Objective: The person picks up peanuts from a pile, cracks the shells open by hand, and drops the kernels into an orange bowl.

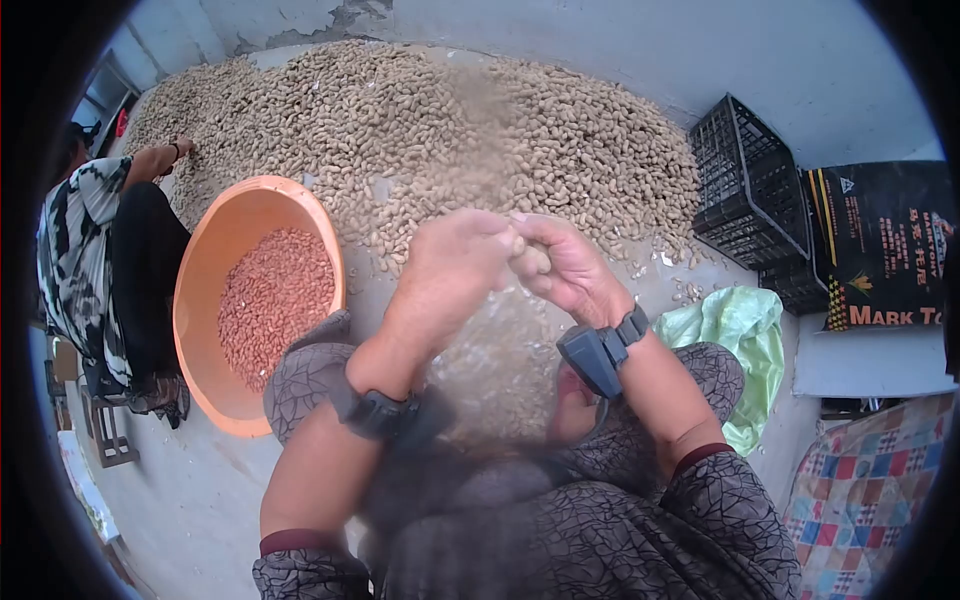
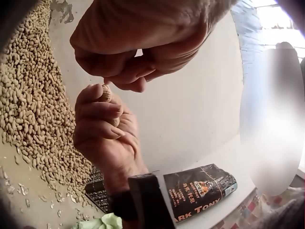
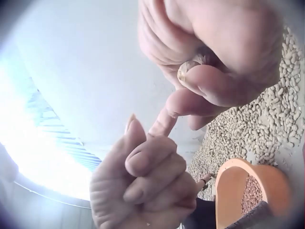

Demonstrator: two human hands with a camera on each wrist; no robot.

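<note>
My right hand [image 1: 568, 262] grips unshelled peanuts [image 1: 532, 258] in its curled fingers. In the left wrist view, a peanut [image 2: 106, 93] shows near the fingertips, with another [image 2: 114, 122] lower among the fingers. The right wrist view shows a peanut [image 3: 188, 72] beside the thumb. My left hand [image 1: 452, 268] is raised against the right one, blurred in the head view. Most of its fingers are curled toward the palm, and one finger [image 3: 162, 125] reaches to the right hand. No peanut shows in the left hand [image 3: 147, 183]; its inner palm is hidden.
A big heap of unshelled peanuts [image 1: 400, 130] lies along the wall. An orange basin [image 1: 200, 300] of red kernels [image 1: 278, 300] stands left, beside another person [image 1: 110, 260] reaching into the heap. Right are black crates [image 1: 750, 190], a green sack [image 1: 745, 340] and a black printed bag [image 1: 880, 240].
</note>
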